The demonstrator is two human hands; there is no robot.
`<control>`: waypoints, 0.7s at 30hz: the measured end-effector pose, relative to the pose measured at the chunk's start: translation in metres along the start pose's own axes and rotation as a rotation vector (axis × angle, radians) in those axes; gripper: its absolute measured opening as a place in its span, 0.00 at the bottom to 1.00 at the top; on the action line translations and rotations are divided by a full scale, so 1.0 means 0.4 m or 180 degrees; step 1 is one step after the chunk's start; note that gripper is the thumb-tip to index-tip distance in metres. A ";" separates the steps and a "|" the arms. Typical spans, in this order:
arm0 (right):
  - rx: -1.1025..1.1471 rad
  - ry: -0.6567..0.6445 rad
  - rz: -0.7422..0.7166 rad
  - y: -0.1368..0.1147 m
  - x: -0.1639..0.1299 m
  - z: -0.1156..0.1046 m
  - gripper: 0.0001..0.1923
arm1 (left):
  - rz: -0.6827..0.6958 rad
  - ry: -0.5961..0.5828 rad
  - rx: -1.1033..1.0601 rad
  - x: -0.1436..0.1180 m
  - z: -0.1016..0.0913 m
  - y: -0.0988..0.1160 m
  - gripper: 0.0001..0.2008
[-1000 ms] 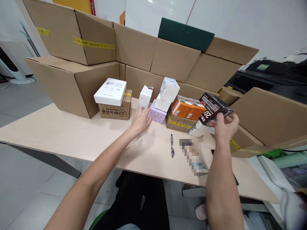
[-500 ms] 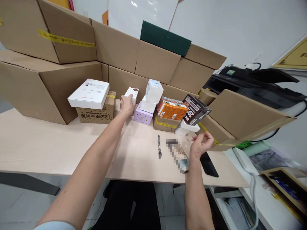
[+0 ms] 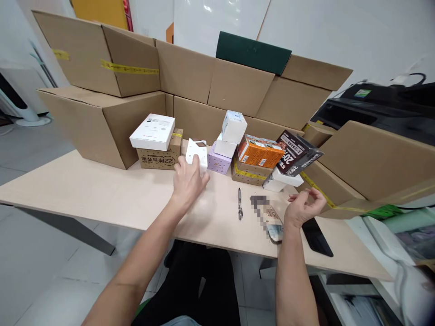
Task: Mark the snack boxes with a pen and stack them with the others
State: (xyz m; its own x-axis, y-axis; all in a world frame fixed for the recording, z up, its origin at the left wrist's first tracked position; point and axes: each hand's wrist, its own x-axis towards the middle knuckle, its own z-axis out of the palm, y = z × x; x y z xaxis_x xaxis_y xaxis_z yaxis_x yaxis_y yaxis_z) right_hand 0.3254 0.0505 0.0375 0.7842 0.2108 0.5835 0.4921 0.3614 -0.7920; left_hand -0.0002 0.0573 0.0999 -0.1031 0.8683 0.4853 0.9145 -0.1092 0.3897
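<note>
This looks like an office packing corner: a pale desk point(image 3: 84, 190) with big brown cartons point(image 3: 102, 113) stacked from nine to twelve o'clock, small product boxes point(image 3: 260, 151) clustered at twelve, a pen point(image 3: 239, 203) at centre, a black printer point(image 3: 367, 108) at two o'clock, white wall behind, grey tiled floor.

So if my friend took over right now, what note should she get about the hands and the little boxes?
Left hand: closed around the small white box, lifted just in front of the purple box.
Right hand: empty, fingers loosely curled, above the table edge near the pen.
Dark box: leaning on the pile beside the orange box.
Done: white box picked up.
Left: it is not yet set down anywhere.
</note>
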 end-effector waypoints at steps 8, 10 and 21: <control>0.0373 -0.0354 0.0087 -0.043 -0.051 0.014 0.18 | -0.0081 -0.0287 -0.1904 -0.147 -0.119 -0.165 0.29; 0.0525 -0.0986 0.0253 -0.070 -0.092 0.026 0.17 | -0.0062 -0.0551 -0.2624 -0.129 -0.094 -0.194 0.28; 0.1094 -0.3929 0.1146 -0.147 -0.271 0.046 0.31 | -0.0831 -0.0708 -0.3822 -0.112 0.032 -0.162 0.31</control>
State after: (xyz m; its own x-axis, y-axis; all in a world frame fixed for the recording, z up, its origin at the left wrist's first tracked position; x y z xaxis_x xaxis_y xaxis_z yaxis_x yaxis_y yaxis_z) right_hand 0.2045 0.0233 0.0240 -0.0949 0.9564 0.2764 0.0678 0.2832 -0.9567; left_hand -0.0497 0.0317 0.0430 -0.0521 0.9806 0.1888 -0.0703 -0.1922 0.9788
